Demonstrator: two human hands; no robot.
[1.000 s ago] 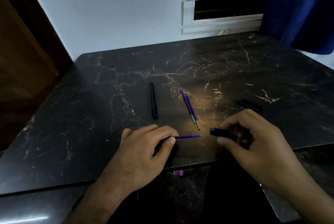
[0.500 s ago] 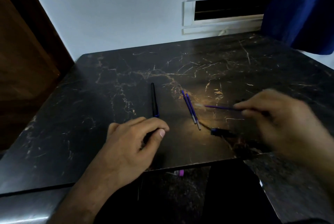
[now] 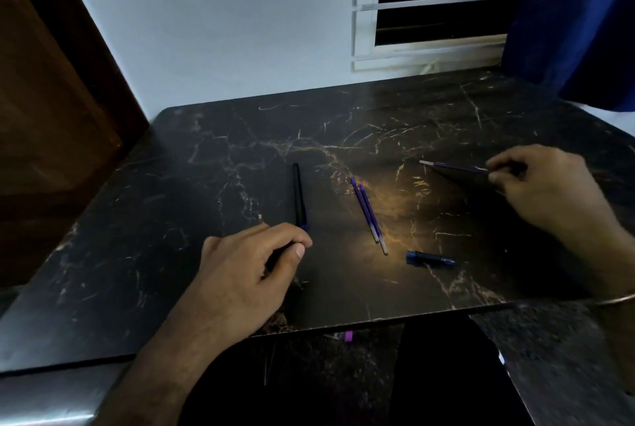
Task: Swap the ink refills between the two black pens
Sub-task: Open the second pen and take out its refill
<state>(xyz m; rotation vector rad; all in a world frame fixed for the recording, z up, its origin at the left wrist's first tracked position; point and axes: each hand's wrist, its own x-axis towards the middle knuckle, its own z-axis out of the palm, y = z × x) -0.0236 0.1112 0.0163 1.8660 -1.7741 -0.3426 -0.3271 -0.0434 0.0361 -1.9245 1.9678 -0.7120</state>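
Note:
On the dark marble table (image 3: 206, 185) a whole black pen (image 3: 298, 193) lies pointing away from me. Just in front of its near end my left hand (image 3: 247, 264) rests on the table, fingers closed around a dark pen barrel that is mostly hidden. My right hand (image 3: 549, 192) is at the far right, pinching one end of a thin blue refill (image 3: 453, 167) held just above the surface. Two more blue refills (image 3: 367, 214) lie side by side in the middle. A short black and blue pen tip section (image 3: 429, 259) lies near the front edge.
The table's front edge (image 3: 378, 321) runs close below my hands. A small purple thing (image 3: 348, 335) lies on the floor beneath it. A brown door (image 3: 51, 99) stands at the left, a blue curtain (image 3: 577, 13) hangs at the back right.
My right hand put down the tip section, pulled the refill out of the barrel in my left hand and carried it to the far right. The left hand shifted slightly left.

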